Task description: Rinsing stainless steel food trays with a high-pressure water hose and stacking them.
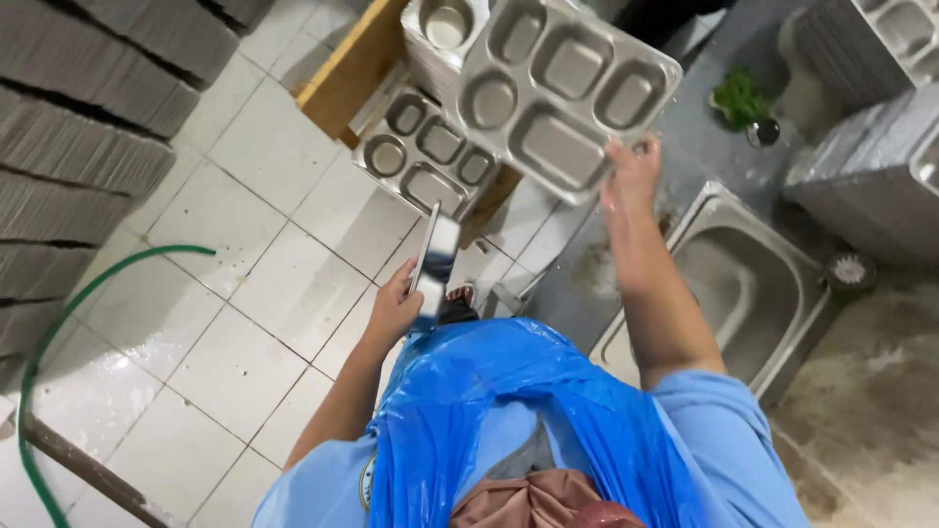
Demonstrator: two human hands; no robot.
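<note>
My right hand (631, 176) grips the lower edge of a steel compartment tray (562, 93) and holds it up, tilted, above the counter by the sink. My left hand (396, 308) holds a second steel tray (435, 259) edge-on, close to my blue plastic apron (509, 411). Below the raised tray, a stack of the same trays (425, 152) rests on a wooden stand (347, 73).
A steel sink basin (743, 284) lies to the right, set in a wet counter. More tray stacks (871, 156) stand at the far right. Dark stacked trays (78, 147) fill the left side. A green hose (59, 323) curves over the wet white floor tiles.
</note>
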